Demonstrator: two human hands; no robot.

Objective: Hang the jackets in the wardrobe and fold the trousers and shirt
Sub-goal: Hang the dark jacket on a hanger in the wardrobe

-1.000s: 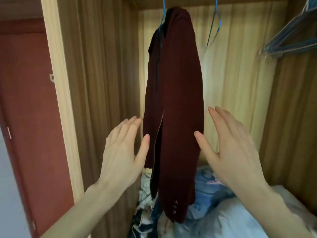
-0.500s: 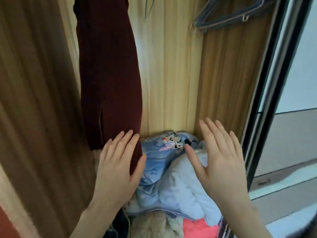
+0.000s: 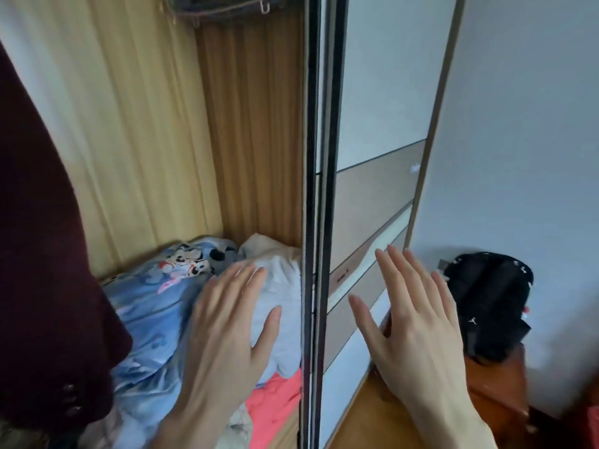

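jacket [image 3: 42, 254]: cut off by the left edge; collar, shoulders and its hanger lie above the frame, only a dark red side and the cuff buttons show.
hangers [image 3: 223, 8]: only their lowest bars and a small hook show at the top edge; how many cannot be told.
left hand [image 3: 227, 332]: fingertips smeared by motion blur; it covers part of the white bedding [image 3: 278, 286].
blue quilt [image 3: 152, 319]: its left part is hidden behind the jacket.
pink cloth [image 3: 275, 403]: partly hidden by the left forearm and the door frame [image 3: 316, 222].
black bag [image 3: 489, 303]: its near side is covered by the right hand [image 3: 421, 325]; prints too small to read.
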